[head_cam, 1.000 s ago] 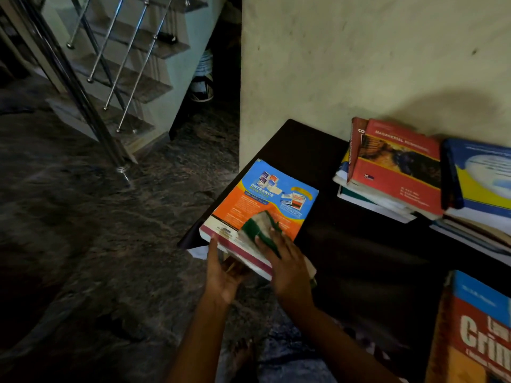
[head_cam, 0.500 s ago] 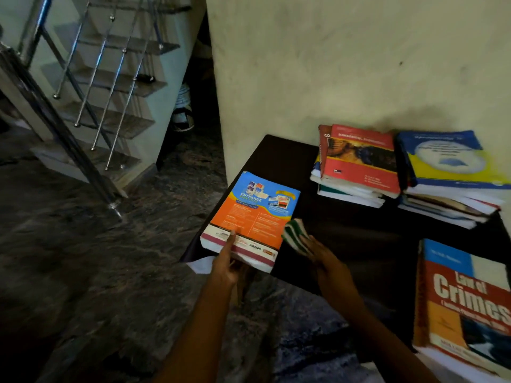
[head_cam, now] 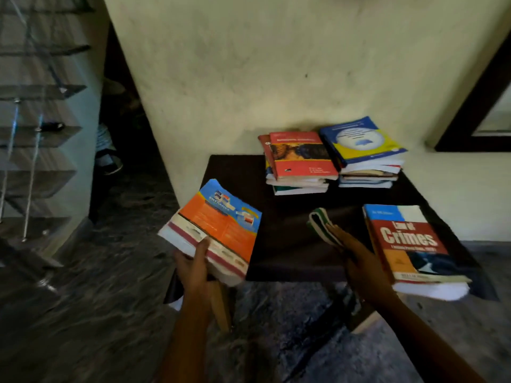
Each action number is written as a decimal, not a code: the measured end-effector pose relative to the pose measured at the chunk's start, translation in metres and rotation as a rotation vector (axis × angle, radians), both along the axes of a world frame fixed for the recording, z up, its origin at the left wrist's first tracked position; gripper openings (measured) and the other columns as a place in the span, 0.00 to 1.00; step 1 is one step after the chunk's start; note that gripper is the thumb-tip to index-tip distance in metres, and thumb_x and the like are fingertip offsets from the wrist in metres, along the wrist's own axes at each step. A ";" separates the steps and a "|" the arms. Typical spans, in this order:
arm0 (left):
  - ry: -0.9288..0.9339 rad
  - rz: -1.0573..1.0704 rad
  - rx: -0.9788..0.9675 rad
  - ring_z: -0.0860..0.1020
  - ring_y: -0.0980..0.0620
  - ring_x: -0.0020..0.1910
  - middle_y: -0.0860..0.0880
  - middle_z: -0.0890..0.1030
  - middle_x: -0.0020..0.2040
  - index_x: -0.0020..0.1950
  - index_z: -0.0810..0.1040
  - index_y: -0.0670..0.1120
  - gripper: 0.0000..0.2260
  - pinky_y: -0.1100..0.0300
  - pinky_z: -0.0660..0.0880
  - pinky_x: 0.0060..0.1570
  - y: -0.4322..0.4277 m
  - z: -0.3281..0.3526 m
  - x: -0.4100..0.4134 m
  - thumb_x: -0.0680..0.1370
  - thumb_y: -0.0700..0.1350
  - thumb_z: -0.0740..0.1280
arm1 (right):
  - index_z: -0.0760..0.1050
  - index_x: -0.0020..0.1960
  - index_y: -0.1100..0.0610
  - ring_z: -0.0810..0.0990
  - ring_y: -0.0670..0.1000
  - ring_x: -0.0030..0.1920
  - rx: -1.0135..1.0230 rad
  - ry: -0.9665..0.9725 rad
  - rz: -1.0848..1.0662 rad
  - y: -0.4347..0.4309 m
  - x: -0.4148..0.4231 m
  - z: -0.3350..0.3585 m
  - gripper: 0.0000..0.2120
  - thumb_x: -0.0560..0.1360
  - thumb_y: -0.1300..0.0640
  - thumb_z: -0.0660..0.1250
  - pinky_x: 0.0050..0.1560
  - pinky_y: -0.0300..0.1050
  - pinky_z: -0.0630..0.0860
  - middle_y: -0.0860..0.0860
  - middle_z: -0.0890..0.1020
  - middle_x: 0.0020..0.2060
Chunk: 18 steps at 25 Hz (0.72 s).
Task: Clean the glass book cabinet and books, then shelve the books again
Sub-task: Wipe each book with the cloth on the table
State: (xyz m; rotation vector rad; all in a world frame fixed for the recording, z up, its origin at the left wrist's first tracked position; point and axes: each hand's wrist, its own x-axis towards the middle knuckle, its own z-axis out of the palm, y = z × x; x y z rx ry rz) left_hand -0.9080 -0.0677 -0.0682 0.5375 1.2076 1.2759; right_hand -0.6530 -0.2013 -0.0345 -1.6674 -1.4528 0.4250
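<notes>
My left hand [head_cam: 193,269] grips the orange-and-blue book [head_cam: 221,225] by its near edge, thumb on the cover, holding it tilted over the near left corner of the table [head_cam: 290,244]. My right hand [head_cam: 362,266] holds the folded green-and-white cloth [head_cam: 322,226] above the table, just left of the Law of Crimes book [head_cam: 409,244], which lies at the near right. A red-topped stack [head_cam: 300,158] and a blue-topped stack [head_cam: 362,145] sit at the far side against the wall [head_cam: 276,64].

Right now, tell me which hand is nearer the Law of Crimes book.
Right. The right hand, holding the cloth, is just left of the Law of Crimes book; the left hand is across the table, gripping the orange book.
</notes>
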 end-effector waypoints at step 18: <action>0.634 -0.402 1.049 0.80 0.42 0.49 0.40 0.82 0.52 0.61 0.77 0.40 0.31 0.57 0.73 0.48 -0.067 0.101 0.239 0.66 0.61 0.67 | 0.67 0.68 0.51 0.72 0.44 0.63 0.179 0.188 -0.590 -0.143 0.108 0.046 0.19 0.78 0.58 0.58 0.67 0.53 0.68 0.54 0.72 0.67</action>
